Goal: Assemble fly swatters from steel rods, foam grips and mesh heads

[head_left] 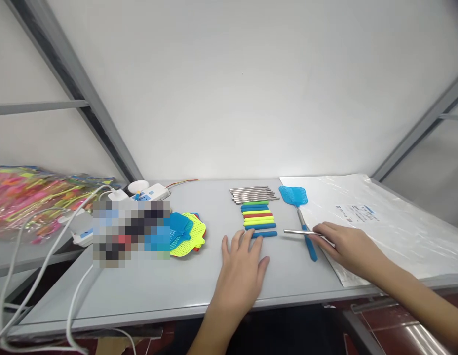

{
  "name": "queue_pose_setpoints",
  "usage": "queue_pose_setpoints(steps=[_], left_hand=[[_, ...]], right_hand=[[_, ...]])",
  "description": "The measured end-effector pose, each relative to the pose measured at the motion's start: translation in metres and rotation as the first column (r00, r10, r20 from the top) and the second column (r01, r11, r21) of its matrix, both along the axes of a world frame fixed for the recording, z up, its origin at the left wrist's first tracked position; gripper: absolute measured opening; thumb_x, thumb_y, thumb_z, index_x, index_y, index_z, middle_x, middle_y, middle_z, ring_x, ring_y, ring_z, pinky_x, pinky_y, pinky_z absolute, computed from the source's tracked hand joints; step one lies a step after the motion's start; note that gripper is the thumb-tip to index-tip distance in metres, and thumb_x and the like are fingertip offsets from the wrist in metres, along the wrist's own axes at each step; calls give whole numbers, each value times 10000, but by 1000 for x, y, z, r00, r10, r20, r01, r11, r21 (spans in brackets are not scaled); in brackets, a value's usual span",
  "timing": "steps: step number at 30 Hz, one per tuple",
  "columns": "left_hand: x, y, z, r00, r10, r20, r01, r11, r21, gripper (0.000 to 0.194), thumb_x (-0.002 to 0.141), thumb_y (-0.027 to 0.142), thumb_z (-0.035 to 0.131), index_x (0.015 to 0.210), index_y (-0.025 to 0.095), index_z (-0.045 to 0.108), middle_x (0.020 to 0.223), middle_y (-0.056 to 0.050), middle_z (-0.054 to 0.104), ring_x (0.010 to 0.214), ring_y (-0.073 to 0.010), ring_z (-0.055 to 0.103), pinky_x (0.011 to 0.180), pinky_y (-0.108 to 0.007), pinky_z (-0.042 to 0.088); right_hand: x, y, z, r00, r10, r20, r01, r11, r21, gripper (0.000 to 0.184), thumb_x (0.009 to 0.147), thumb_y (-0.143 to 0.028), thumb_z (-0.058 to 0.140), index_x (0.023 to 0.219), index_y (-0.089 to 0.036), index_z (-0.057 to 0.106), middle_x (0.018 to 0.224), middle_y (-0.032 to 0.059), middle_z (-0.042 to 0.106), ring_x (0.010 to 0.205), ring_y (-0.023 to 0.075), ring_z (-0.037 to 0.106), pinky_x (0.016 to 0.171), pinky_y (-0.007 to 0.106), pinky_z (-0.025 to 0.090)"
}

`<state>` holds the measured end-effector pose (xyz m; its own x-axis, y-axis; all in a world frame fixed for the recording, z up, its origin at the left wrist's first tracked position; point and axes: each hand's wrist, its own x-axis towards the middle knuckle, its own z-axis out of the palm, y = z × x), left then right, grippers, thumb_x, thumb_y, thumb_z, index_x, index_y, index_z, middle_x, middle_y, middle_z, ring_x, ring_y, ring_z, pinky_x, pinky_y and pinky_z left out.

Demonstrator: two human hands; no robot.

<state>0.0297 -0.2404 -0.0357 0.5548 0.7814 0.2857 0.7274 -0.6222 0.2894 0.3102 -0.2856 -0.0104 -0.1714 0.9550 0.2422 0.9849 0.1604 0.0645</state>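
- Our right hand (pixel 347 246) is closed narrowly, pinching a steel rod (pixel 299 231) in its fingers; the rod points left, crossing above the handle of a blue fly swatter (pixel 293 195).
- Our left hand (pixel 240 266) is spread wide and flat on the worktop (pixel 158 291), holding nothing, its fingertips just beside the lowest blue foam sleeve (pixel 264 234).
- Progress as we read it: the blue swatter lies complete with head and handle, while a pile of yellow and blue swatter heads (pixel 186 236) shows no handles.
- Still laid out: a neat row of steel rods (pixel 254 195) and a stack of foam sleeves in green, blue, yellow and red (pixel 257 219).
- The swatter's head rests on a sheet of clear plastic (pixel 380 231), which carries a printed label (pixel 358 213).
- Farther left we note a white power strip (pixel 151 192), white cables (pixel 40 266) and a bag of bright pink and yellow items (pixel 29 197); a pixelated patch hides what lies between.
- Behind stands a white wall panel (pixel 251 98) in grey metal framing (pixel 73 84); dark red floor tiles (pixel 388 320) show below.
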Motion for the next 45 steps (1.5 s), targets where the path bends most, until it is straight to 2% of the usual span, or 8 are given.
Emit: queue_pose_setpoints(steps=[6, 11, 14, 18, 24, 29, 37, 45], left_hand=[[0, 1, 2, 999, -26, 44, 25, 1000, 18, 337, 958, 303, 508, 1290, 245, 506, 1146, -67, 576, 1069, -268, 480, 1062, -575, 293], [1, 3, 1, 995, -95, -5, 95, 995, -18, 103, 968, 236, 499, 1021, 232, 587, 1096, -40, 587, 1026, -243, 484, 1031, -534, 311], [1, 4, -1, 993, -114, 10, 114, 993, -27, 139, 996, 177, 416, 1006, 220, 547, 1050, -27, 600, 986, -218, 507, 1040, -536, 278], [-1, 5, -3, 986, -164, 37, 165, 985, -53, 182, 1021, 177, 329, 1057, 218, 503, 936, -17, 581, 867, -198, 514, 910, -449, 377], [-2, 7, -2, 984, -176, 27, 177, 983, -44, 193, 1019, 179, 318, 1043, 210, 507, 907, -28, 565, 846, -211, 512, 823, -412, 405], [-3, 3, 1, 975, -212, 69, 215, 975, -55, 210, 1028, 218, 307, 1024, 211, 516, 894, -30, 573, 837, -203, 527, 788, -377, 423], [-7, -3, 2, 974, -211, 78, 207, 977, 58, 238, 1027, 235, 312, 1058, 207, 547, 878, -38, 580, 784, -193, 524, 710, -333, 435], [-27, -3, 16, 965, -200, 172, 202, 979, 5, 211, 1021, 265, 383, 1152, 247, 548, 932, -33, 577, 848, -201, 527, 752, -337, 427]], right_hand=[[-4, -24, -28, 999, 3, -49, 3, 994, 109, 281, 996, -407, 415, 918, -217, 608, 765, 12, 615, 619, 160, 593, 540, 281, 329], [-15, -24, -41, 986, 84, -142, -41, 957, 286, 198, 957, -337, 519, 975, -183, 641, 726, 12, 586, 608, 142, 559, 563, 274, 332], [-15, -26, -41, 977, 127, -170, -63, 940, 335, 158, 923, -310, 580, 972, -182, 658, 700, 3, 566, 590, 130, 529, 573, 271, 331], [-15, -28, -38, 970, 149, -190, -75, 935, 347, 131, 901, -304, 613, 931, -186, 662, 672, -4, 547, 569, 121, 493, 567, 268, 322], [-15, -28, -38, 963, 195, -187, -126, 936, 328, 105, 905, -280, 612, 947, -194, 654, 692, -3, 564, 584, 117, 496, 570, 261, 327], [-15, -30, -38, 965, 238, -110, -176, 900, 399, 96, 911, -255, 607, 954, -182, 654, 689, 5, 571, 589, 119, 499, 569, 259, 332], [-25, -34, -24, 979, 202, 37, -198, 878, 436, 104, 929, -252, 587, 922, -178, 660, 649, -5, 550, 561, 116, 483, 561, 263, 330], [-38, -38, 23, 955, 231, 187, -292, 848, 443, 129, 884, -256, 667, 983, -178, 640, 671, -11, 583, 587, 118, 485, 580, 285, 328]])
